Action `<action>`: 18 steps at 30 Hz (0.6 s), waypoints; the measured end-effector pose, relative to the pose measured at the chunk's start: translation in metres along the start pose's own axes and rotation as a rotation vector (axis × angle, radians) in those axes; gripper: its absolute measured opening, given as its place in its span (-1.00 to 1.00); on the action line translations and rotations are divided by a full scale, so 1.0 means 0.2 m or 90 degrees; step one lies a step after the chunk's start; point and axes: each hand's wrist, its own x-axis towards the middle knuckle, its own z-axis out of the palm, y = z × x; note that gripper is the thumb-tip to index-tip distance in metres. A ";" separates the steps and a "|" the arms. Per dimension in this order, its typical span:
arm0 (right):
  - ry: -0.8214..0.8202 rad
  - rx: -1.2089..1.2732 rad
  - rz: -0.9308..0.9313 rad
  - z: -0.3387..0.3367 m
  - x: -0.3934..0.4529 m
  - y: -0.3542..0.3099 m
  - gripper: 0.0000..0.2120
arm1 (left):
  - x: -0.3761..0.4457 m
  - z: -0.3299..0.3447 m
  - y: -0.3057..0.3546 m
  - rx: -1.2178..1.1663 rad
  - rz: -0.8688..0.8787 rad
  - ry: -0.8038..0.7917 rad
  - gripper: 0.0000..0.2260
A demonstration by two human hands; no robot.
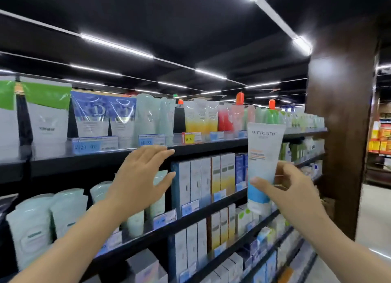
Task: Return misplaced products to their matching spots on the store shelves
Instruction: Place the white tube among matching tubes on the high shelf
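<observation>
My right hand [289, 189] grips a white tube with a blue lower band [263, 156], held upright in front of the shelves, cap end down. My left hand [140, 175] is raised with fingers spread and holds nothing; it hovers before the black edge of the top shelf [84, 158], just above the pale green tubes [63, 215] on the second shelf. The top shelf carries standing tubes in green-white, blue-white [105, 115], mint, yellow [201, 120] and red.
Boxed products [203, 181] in white, blue and yellow fill the second and third shelves to the right of the green tubes. Price tags line the shelf edges. A dark wooden pillar [342, 124] stands at the right, with an aisle floor beyond it.
</observation>
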 end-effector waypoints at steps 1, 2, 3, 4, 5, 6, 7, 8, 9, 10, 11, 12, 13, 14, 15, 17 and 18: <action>-0.009 0.008 -0.003 0.03 0.06 0.04 -0.70 | 0.04 0.05 -0.03 0.018 -0.001 -0.003 -0.56; -0.016 0.015 -0.006 0.06 0.13 0.08 -0.70 | 0.07 0.09 -0.07 0.035 -0.005 -0.008 -0.56; -0.021 0.027 -0.010 0.09 0.20 0.11 -0.70 | 0.10 0.13 -0.11 0.054 -0.014 -0.012 -0.56; -0.026 0.042 -0.018 0.12 0.27 0.14 -0.71 | 0.13 0.17 -0.14 0.073 -0.027 -0.016 -0.56; -0.033 0.063 -0.029 0.15 0.34 0.17 -0.72 | 0.16 0.21 -0.17 0.093 -0.041 -0.020 -0.56; -0.041 0.087 -0.039 0.19 0.41 0.19 -0.73 | 0.18 0.25 -0.20 0.113 -0.055 -0.022 -0.56; -0.049 0.112 -0.048 0.21 0.48 0.21 -0.73 | 0.19 0.28 -0.22 0.129 -0.069 -0.020 -0.56; -0.059 0.136 -0.055 0.24 0.56 0.22 -0.73 | 0.20 0.31 -0.24 0.142 -0.081 -0.015 -0.56; -0.070 0.156 -0.063 0.27 0.63 0.23 -0.74 | 0.21 0.34 -0.25 0.154 -0.090 -0.006 -0.57; -0.085 0.173 -0.071 0.30 0.70 0.23 -0.74 | 0.22 0.36 -0.25 0.169 -0.096 0.006 -0.58; -0.099 0.189 -0.079 0.33 0.77 0.23 -0.74 | 0.23 0.38 -0.25 0.184 -0.099 0.020 -0.59; -0.112 0.203 -0.087 0.35 0.84 0.23 -0.74 | 0.25 0.40 -0.26 0.197 -0.104 0.036 -0.59; -0.122 0.215 -0.096 0.38 0.91 0.23 -0.74 | 0.27 0.41 -0.26 0.206 -0.114 0.049 -0.60; -0.131 0.224 -0.106 0.40 0.97 0.23 -0.73 | 0.29 0.42 -0.26 0.213 -0.127 0.059 -0.59; -0.139 0.230 -0.117 0.42 1.03 0.22 -0.73 | 0.31 0.43 -0.26 0.222 -0.141 0.064 -0.59; -0.147 0.237 -0.143 0.47 1.14 0.20 -0.72 | 0.33 0.44 -0.28 0.255 -0.143 0.068 -0.61; -0.150 0.238 -0.156 0.49 1.18 0.19 -0.71 | 0.33 0.45 -0.28 0.276 -0.130 0.071 -0.63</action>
